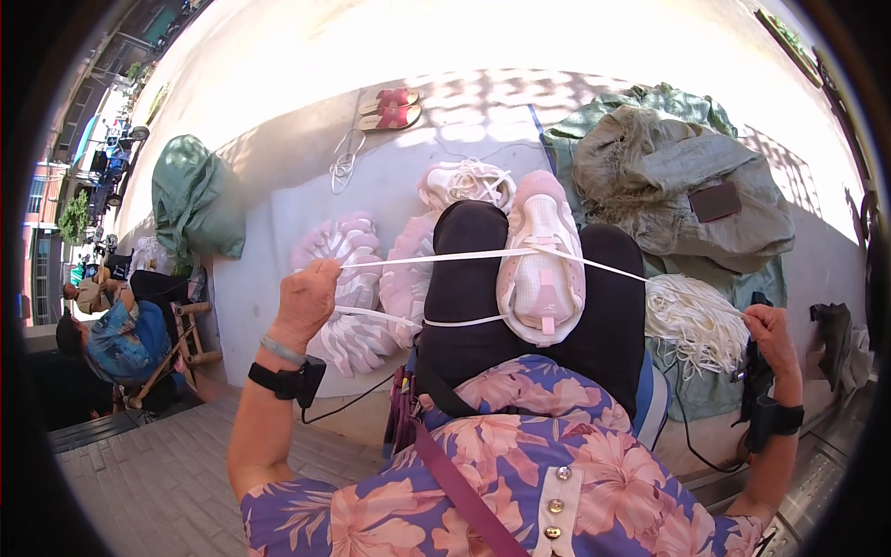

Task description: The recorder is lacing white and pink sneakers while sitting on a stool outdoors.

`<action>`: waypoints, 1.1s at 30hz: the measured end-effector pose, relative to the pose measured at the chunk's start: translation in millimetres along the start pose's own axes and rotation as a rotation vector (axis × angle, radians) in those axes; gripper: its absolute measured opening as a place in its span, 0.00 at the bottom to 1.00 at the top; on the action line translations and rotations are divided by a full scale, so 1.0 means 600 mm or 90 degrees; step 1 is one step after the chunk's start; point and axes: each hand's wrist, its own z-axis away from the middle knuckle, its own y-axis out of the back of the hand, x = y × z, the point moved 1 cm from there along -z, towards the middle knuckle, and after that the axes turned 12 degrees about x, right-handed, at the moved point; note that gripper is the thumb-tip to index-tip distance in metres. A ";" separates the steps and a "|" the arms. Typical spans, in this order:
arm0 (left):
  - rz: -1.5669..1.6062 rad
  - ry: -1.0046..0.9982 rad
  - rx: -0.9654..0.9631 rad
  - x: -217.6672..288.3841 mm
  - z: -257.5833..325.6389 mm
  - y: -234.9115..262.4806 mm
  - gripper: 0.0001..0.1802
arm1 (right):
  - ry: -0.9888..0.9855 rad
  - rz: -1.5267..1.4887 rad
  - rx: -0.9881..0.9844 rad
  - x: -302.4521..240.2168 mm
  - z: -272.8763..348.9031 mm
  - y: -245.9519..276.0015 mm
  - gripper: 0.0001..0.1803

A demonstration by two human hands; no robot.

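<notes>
A pink and white sneaker [543, 265] rests on my lap between my thighs, toe pointing away from me. A flat white shoelace [427, 258] runs across its upper and stretches out to both sides. My left hand [309, 299] is closed on the lace to the left of my knee. A second strand loops from beneath that hand back toward the sneaker. Far out to the right, my right hand [773, 336] pinches the lace's other side, beside a bundle of loose white laces [696, 320]. The fingertips there are small and partly hidden.
Rows of pink and white shoes [348, 288] lie left of my legs, with another laced shoe [464, 184] beyond my knee. Red sandals [390, 116] stand farther off. Sacks [677, 176] with a dark flat object lie at right, a green sack [193, 195] at left, near a seated person [130, 334].
</notes>
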 end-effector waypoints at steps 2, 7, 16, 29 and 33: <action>-0.025 0.013 0.007 -0.045 0.026 -0.006 0.02 | 0.045 0.070 0.150 0.065 0.014 -0.020 0.07; -0.096 0.063 0.024 -0.159 0.069 0.023 0.05 | 0.101 0.329 0.278 0.187 0.041 -0.002 0.11; -0.171 0.237 0.115 -0.331 0.117 0.090 0.12 | 0.028 0.337 0.476 0.278 0.067 0.096 0.17; 0.914 0.616 -0.474 0.186 -0.079 -0.077 0.14 | -0.231 -0.528 -0.242 -0.184 -0.014 -0.302 0.08; 0.831 0.554 -0.531 0.242 -0.138 -0.105 0.11 | -0.135 -0.393 -0.181 -0.238 -0.067 -0.344 0.08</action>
